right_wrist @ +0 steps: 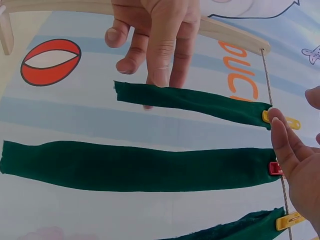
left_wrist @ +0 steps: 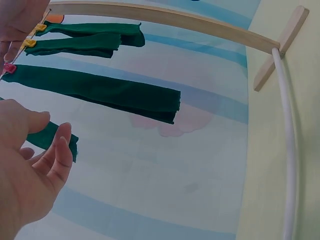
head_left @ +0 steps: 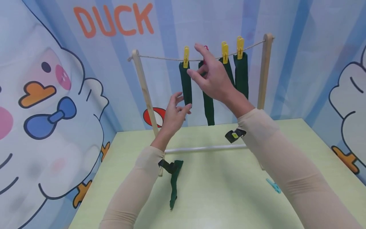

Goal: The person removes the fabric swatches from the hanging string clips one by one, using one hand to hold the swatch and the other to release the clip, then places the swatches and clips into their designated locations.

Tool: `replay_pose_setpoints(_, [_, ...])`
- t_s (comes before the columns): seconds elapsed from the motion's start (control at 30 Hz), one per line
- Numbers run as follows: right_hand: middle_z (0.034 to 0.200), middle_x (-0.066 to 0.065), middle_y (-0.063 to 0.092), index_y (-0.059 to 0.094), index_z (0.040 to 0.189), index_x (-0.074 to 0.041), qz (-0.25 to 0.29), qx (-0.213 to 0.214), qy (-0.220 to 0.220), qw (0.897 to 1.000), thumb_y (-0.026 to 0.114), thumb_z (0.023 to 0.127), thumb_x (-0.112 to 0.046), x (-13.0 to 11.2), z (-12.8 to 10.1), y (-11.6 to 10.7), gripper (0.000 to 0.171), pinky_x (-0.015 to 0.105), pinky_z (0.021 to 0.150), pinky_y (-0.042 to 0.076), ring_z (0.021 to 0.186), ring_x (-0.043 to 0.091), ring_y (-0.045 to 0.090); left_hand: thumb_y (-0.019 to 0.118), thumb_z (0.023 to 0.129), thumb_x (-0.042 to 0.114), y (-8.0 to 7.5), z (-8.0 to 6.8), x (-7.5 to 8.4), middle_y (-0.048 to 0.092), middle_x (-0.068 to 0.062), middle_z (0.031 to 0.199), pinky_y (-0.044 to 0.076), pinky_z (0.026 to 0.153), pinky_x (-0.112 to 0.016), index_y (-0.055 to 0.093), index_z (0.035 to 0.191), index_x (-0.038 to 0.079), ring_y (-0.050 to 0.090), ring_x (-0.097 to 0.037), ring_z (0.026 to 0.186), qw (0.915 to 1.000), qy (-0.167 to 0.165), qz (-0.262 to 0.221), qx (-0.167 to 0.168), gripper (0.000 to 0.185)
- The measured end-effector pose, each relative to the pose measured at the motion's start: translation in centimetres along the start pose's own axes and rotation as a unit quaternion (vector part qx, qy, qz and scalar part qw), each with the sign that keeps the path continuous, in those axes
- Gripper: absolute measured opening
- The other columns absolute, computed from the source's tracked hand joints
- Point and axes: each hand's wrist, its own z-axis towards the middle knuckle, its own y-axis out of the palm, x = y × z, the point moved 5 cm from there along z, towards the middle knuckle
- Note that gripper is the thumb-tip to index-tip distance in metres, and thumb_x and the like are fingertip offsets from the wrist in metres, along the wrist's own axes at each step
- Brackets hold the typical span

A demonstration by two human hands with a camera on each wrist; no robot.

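A narrow dark green cloth strip [head_left: 186,84] hangs from the rope at the left under a yellow clothespin [head_left: 186,57]. My left hand [head_left: 174,116] is at its lower end, fingers loosely bent and thumb apart from them; in the right wrist view a fingertip shows below the strip. Beside the yellow clothespin is my right hand [head_left: 215,76], thumb and forefinger spread apart with nothing between them. Behind it, a longer green strip [right_wrist: 135,167] hangs from a red clothespin [right_wrist: 275,168]. Two more green strips [head_left: 241,74] hang farther right under yellow clothespins [head_left: 240,47].
Wooden posts [head_left: 264,73] hold the rope [head_left: 160,58], with a white crossbar [head_left: 206,148] low between them. On the pale table [head_left: 211,197] lie another green strip [head_left: 173,187], partly behind the left wrist strap, and a light blue clothespin [head_left: 273,185]. A printed curtain stands behind.
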Motion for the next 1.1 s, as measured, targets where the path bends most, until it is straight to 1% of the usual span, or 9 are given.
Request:
replay_pose_setpoints(0.23, [0.161, 0.0, 0.031, 0.027, 0.157, -0.008, -0.024, -0.034, 0.013, 0.999, 0.062, 0.1, -0.025, -0.1, 0.5, -0.1, 0.069, 0.028, 0.081, 0.054, 0.08, 0.014, 0.066, 0.065, 0.099, 0.022, 0.1, 0.0, 0.1, 0.048, -0.004, 0.148, 0.052, 0.066, -0.028, 0.034, 0.152, 0.018, 0.068, -0.025, 0.088, 0.9996, -0.017, -0.023, -0.002, 0.061])
replay_pose_setpoints(0.47, [0.163, 0.001, 0.026, 0.024, 0.158, -0.009, -0.028, -0.055, 0.02, 0.998, 0.06, 0.101, -0.027, -0.7, 1.1, 0.1, 0.07, 0.029, 0.082, 0.054, 0.076, 0.014, 0.065, 0.066, 0.099, 0.025, 0.0, 0.1, 0.2, 0.052, -0.006, 0.142, 0.051, 0.067, -0.028, 0.036, 0.151, 0.018, 0.067, -0.029, 0.088, 0.999, -0.016, -0.041, 0.005, 0.06])
replay_pose_setpoints(0.53, [0.156, 0.006, 0.038, 0.024, 0.158, -0.009, -0.025, -0.056, 0.024, 0.998, 0.06, 0.101, -0.025, -1.0, 1.4, 0.1, 0.069, 0.029, 0.08, 0.054, 0.072, 0.015, 0.065, 0.066, 0.099, 0.024, 0.0, 0.0, 0.2, 0.055, -0.007, 0.136, 0.051, 0.066, -0.029, 0.037, 0.15, 0.017, 0.066, -0.029, 0.085, 0.9986, -0.022, -0.047, 0.007, 0.059])
replay_pose_setpoints(0.6, [0.137, 0.011, 0.055, 0.023, 0.158, -0.009, -0.022, -0.056, 0.032, 0.998, 0.059, 0.102, -0.024, -1.2, 1.7, 0.2, 0.068, 0.028, 0.078, 0.053, 0.069, 0.015, 0.065, 0.065, 0.099, 0.023, 0.0, 0.0, 0.2, 0.059, -0.009, 0.128, 0.05, 0.065, -0.031, 0.039, 0.149, 0.015, 0.065, -0.029, 0.081, 0.9982, -0.026, -0.053, 0.01, 0.057])
replay_pose_setpoints(0.67, [0.116, 0.013, 0.062, 0.023, 0.159, -0.01, -0.017, -0.058, 0.044, 0.997, 0.058, 0.102, -0.024, -1.4, 2.0, 0.3, 0.068, 0.027, 0.072, 0.052, 0.066, 0.015, 0.065, 0.065, 0.1, 0.022, -0.1, -0.1, 0.3, 0.061, -0.01, 0.121, 0.049, 0.063, -0.03, 0.042, 0.147, 0.013, 0.063, -0.027, 0.077, 0.9981, -0.027, -0.053, 0.015, 0.054])
replay_pose_setpoints(0.83, [0.108, 0.012, 0.063, 0.021, 0.159, -0.012, -0.012, -0.062, 0.074, 0.995, 0.055, 0.104, -0.024, -1.5, 2.7, 0.8, 0.066, 0.029, 0.06, 0.049, 0.064, 0.014, 0.063, 0.064, 0.1, 0.019, -0.3, 0.1, 0.3, 0.063, -0.009, 0.109, 0.047, 0.059, -0.025, 0.052, 0.139, 0.008, 0.061, -0.022, 0.071, 0.9983, -0.02, -0.05, 0.021, 0.042])
replay_pose_setpoints(0.9, [0.1, 0.012, 0.065, 0.02, 0.159, -0.013, -0.011, -0.063, 0.088, 0.994, 0.054, 0.104, -0.024, -1.5, 3.0, 0.9, 0.065, 0.029, 0.059, 0.05, 0.064, 0.016, 0.063, 0.063, 0.1, 0.017, -0.3, 0.1, 0.3, 0.063, -0.009, 0.105, 0.046, 0.058, -0.024, 0.057, 0.133, 0.005, 0.06, -0.019, 0.068, 0.9983, -0.014, -0.054, 0.018, 0.035])
replay_pose_setpoints(1.0, [0.076, 0.012, 0.063, 0.019, 0.16, -0.014, -0.012, -0.068, 0.114, 0.991, 0.052, 0.105, -0.025, -1.4, 3.3, 1.1, 0.064, 0.03, 0.058, 0.051, 0.065, 0.021, 0.064, 0.062, 0.1, 0.014, -0.2, 0.1, 0.3, 0.061, -0.01, 0.096, 0.046, 0.057, -0.024, 0.063, 0.121, 0.003, 0.057, -0.018, 0.066, 0.9981, -0.004, -0.06, 0.013, 0.024])
replay_pose_setpoints(1.1, [0.076, 0.01, 0.064, 0.016, 0.16, -0.015, -0.02, -0.076, 0.141, 0.987, 0.05, 0.106, -0.027, -1.3, 3.6, 1.3, 0.065, 0.029, 0.061, 0.052, 0.066, 0.022, 0.065, 0.061, 0.101, 0.014, -0.1, 0.0, 0.3, 0.06, -0.01, 0.09, 0.046, 0.058, -0.024, 0.065, 0.116, 0.002, 0.056, -0.018, 0.066, 0.9985, 0.001, -0.053, 0.012, 0.019])
